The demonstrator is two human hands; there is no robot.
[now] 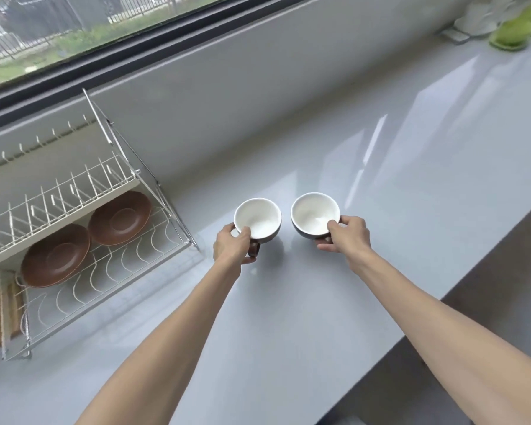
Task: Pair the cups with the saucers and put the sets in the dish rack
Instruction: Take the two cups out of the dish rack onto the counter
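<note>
While both thumbs are hooked over the rims, the rest of each grip is pretty much out of sight. Left hand (232,245) has its thumb inside the lip of the left cup (257,217) with fingers curled round near the brown handle; right hand (347,233) pinches the right cup (315,214) the same way, fingers tucked underneath. So both hands are clamped on a cup, one each.

Cups sit side by side, near each other but not touching, over the glossy grey countertop (380,185). Can't tell if they're resting on it or just lifted.

These look like glazed ceramic, white inside, dark outside: stiff, a bit hefty, slick, and chippy if they knock together. I'd say handle plus rim is the safest hold.

Two brown saucers (120,217) (56,256) already lie flat on the lower tier of the wire dish rack (111,265), well to the left. The rack's left end is cut off by the frame. Some green and white stuff (512,32) in the far corner is too blurry to name.
</note>
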